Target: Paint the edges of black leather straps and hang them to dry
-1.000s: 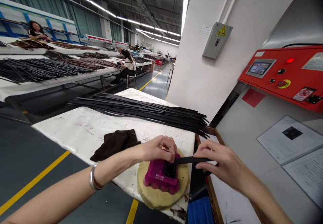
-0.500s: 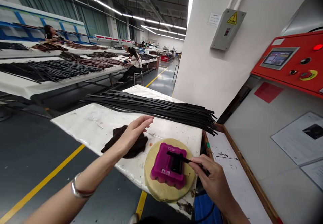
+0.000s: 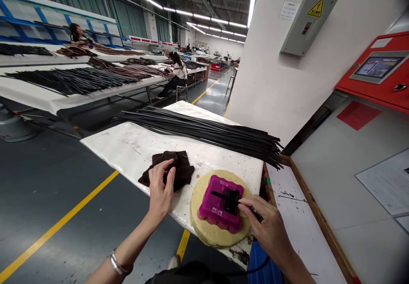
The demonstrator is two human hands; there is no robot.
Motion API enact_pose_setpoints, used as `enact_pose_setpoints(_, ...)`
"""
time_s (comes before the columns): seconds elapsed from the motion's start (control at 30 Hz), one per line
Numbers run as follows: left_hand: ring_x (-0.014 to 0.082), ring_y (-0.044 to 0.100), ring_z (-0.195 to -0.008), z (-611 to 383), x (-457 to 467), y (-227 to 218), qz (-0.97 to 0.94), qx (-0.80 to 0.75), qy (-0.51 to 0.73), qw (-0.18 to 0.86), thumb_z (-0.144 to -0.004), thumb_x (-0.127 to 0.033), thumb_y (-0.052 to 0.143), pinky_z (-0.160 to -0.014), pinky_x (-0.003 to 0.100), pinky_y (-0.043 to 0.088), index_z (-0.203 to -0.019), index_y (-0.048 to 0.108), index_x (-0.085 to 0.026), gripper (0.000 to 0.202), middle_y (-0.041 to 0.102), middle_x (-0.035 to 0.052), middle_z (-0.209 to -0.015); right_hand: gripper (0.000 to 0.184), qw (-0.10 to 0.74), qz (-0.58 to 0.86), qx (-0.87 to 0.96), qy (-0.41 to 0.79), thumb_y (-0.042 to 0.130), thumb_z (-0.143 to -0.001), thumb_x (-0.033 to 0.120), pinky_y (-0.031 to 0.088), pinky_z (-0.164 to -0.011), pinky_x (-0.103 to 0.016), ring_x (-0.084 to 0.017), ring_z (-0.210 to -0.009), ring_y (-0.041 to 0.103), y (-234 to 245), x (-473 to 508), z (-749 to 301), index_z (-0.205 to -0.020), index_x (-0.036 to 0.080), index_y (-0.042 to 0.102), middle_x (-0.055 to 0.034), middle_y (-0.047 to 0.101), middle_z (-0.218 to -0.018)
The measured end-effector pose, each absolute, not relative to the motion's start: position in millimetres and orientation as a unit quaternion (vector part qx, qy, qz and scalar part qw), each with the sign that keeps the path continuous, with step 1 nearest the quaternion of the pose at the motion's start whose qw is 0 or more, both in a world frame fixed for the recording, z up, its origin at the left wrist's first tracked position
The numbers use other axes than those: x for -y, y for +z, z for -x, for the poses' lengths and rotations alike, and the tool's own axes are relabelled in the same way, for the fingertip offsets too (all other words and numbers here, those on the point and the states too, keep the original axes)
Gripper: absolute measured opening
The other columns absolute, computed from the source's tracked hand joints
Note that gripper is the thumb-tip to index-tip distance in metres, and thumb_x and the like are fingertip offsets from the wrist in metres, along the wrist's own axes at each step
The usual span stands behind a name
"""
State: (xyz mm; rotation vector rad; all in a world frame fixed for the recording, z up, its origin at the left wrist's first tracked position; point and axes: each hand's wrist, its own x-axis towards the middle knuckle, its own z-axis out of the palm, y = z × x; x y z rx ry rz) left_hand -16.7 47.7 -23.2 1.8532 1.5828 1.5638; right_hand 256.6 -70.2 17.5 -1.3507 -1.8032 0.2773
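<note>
A magenta block (image 3: 219, 205) sits on a round tan pad (image 3: 204, 233) at the near corner of the white table (image 3: 128, 145). A black strap (image 3: 227, 198) lies across the block's top. My right hand (image 3: 268, 226) pinches the strap's end at the block's right side. My left hand (image 3: 161, 190) rests with fingers stretched flat on a dark brown cloth (image 3: 182, 169) just left of the pad; it holds nothing.
A long pile of black straps (image 3: 204, 132) lies across the far part of the table. A red control panel (image 3: 380, 73) and a white machine top with papers stand to the right. Other people sit at long tables of straps (image 3: 73, 81) at the back left.
My left hand left the magenta block, swung left and came down flat on the brown cloth. My right hand slid in close to the block with the strap.
</note>
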Motion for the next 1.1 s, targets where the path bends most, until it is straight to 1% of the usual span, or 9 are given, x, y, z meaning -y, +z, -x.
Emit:
enact_pose_setpoints(0.1,0.0269,0.049,-0.116,14,-49,-29,-0.643,-0.533,0.542,0.092,-0.100,-0.043,0.044,-0.096,0.042,0.044,-0.124,0.056,-0.024,0.033,0.058,0.0089,-0.122,0.017,0.420,0.539,0.723,0.104,0.053,-0.098,0.023,0.052,-0.067,-0.026,-0.017,-0.075,0.067,18,71,-257,-0.096,0.022,0.070,-0.0035,0.069,-0.083)
enact_pose_setpoints(0.23,0.0264,0.048,-0.121,10,-49,-33,-0.646,-0.523,0.552,0.061,-0.101,-0.038,0.044,-0.104,0.044,0.040,-0.124,0.055,-0.024,0.029,0.057,0.0089,-0.126,0.016,0.416,0.539,0.724,0.110,0.052,-0.099,0.021,0.050,-0.067,-0.026,-0.016,-0.075,0.066,17,74,-261,-0.098,0.021,0.068,-0.0028,0.067,-0.083)
enact_pose_setpoints(0.37,0.0257,0.048,-0.121,8,-48,-33,-0.649,-0.513,0.559,0.055,-0.101,-0.035,0.045,-0.105,0.043,0.038,-0.124,0.056,-0.023,0.028,0.057,0.0093,-0.126,0.014,0.411,0.543,0.725,0.102,0.054,-0.098,0.021,0.050,-0.067,-0.026,-0.015,-0.075,0.065,18,81,-270,-0.099,0.021,0.067,-0.0026,0.065,-0.083)
enact_pose_setpoints(0.43,0.0259,0.048,-0.121,8,-48,-34,-0.650,-0.513,0.557,0.056,-0.101,-0.035,0.045,-0.105,0.044,0.037,-0.124,0.056,-0.024,0.028,0.057,0.0095,-0.126,0.013,0.402,0.547,0.728,0.100,0.054,-0.098,0.021,0.049,-0.065,-0.025,-0.015,-0.074,0.065,18,85,-275,-0.100,0.022,0.067,-0.0027,0.065,-0.082)
enact_pose_setpoints(0.77,0.0261,0.050,-0.120,7,-48,-35,-0.649,-0.521,0.552,0.052,-0.101,-0.039,0.042,-0.106,0.045,0.039,-0.122,0.056,-0.023,0.029,0.057,0.0098,-0.124,0.012,0.378,0.573,0.723,0.081,0.055,-0.098,0.026,0.053,-0.066,-0.023,-0.016,-0.076,0.067,17,102,-301,-0.102,0.026,0.067,-0.0020,0.067,-0.085)
enact_pose_setpoints(0.9,0.0261,0.050,-0.120,8,-50,-37,-0.647,-0.525,0.551,0.050,-0.101,-0.038,0.043,-0.106,0.045,0.040,-0.122,0.056,-0.023,0.029,0.057,0.0101,-0.124,0.014,0.408,0.598,0.684,0.095,0.056,-0.097,0.032,0.054,-0.066,-0.023,-0.016,-0.076,0.067,22,117,-307,-0.098,0.027,0.070,-0.0022,0.068,-0.087)
enact_pose_setpoints(1.0,0.0278,0.050,-0.120,7,-46,-22,-0.633,-0.523,0.570,0.037,-0.100,-0.037,0.044,-0.105,0.048,0.041,-0.122,0.058,-0.023,0.029,0.057,0.0108,-0.124,0.018,0.465,0.645,0.592,0.133,0.062,-0.092,0.042,0.054,-0.065,-0.024,-0.018,-0.074,0.066,28,129,-313,-0.096,0.027,0.072,-0.0029,0.068,-0.086)
enact_pose_setpoints(1.07,0.0301,0.052,-0.120,2,-35,1,-0.624,-0.501,0.599,0.018,-0.098,-0.034,0.047,-0.104,0.052,0.041,-0.123,0.059,-0.026,0.029,0.058,0.0105,-0.124,0.026,0.523,0.670,0.496,0.177,0.067,-0.087,0.049,0.052,-0.054,-0.025,-0.016,-0.061,0.061,30,133,-319,-0.097,0.025,0.072,-0.0027,0.066,-0.078)
enact_pose_setpoints(1.1,0.0316,0.052,-0.120,-3,-27,13,-0.620,-0.485,0.617,0.012,-0.096,-0.033,0.050,-0.105,0.055,0.040,-0.125,0.059,-0.028,0.030,0.058,0.0099,-0.125,0.031,0.551,0.674,0.447,0.206,0.068,-0.086,0.052,0.048,-0.046,-0.024,-0.014,-0.053,0.056,30,134,-322,-0.096,0.023,0.071,-0.0027,0.065,-0.074)
